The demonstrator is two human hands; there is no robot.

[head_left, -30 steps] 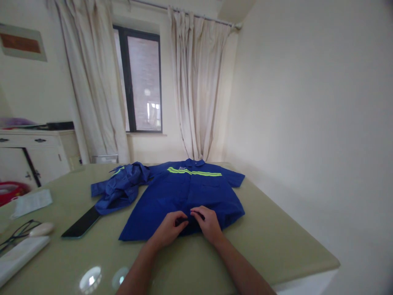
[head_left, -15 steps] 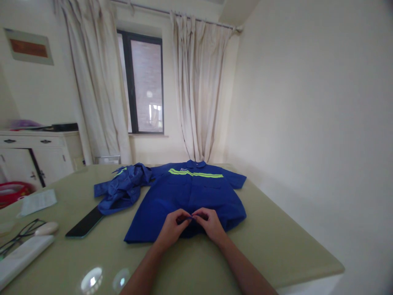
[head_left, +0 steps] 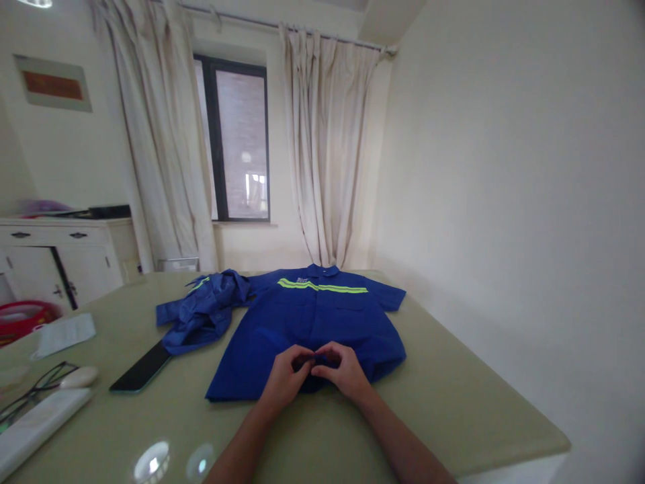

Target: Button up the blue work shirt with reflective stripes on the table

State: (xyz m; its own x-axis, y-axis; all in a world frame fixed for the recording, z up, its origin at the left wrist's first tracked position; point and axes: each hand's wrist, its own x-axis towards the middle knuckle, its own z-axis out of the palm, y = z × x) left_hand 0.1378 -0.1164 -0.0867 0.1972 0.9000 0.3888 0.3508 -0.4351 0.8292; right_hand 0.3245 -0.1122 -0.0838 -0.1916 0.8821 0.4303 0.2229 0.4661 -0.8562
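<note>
A blue short-sleeved work shirt (head_left: 297, 316) with a yellow-green reflective stripe across the chest lies front up on the table, collar at the far end. Both hands meet at the middle of its near hem, fingertips close together. My left hand (head_left: 287, 376) pinches the front edge of the shirt. Beside it, my right hand (head_left: 345, 373) is curled with thumb and fingers on the same edge; the exact spot between the fingertips is too small to make out. The hem is slightly lifted there.
Left of the shirt lies a crumpled blue garment (head_left: 206, 312), partly over a black phone (head_left: 141, 368). Farther left are a face mask (head_left: 65, 334), eyeglasses (head_left: 37, 390), a white mouse (head_left: 79, 377) and a long white object (head_left: 43, 430). A wall (head_left: 504, 235) borders the table's right side.
The right thumb has shifted slightly down and away from its fingers at the hem. The left hand stays nearly in place. The view has tilted a little upward.
</note>
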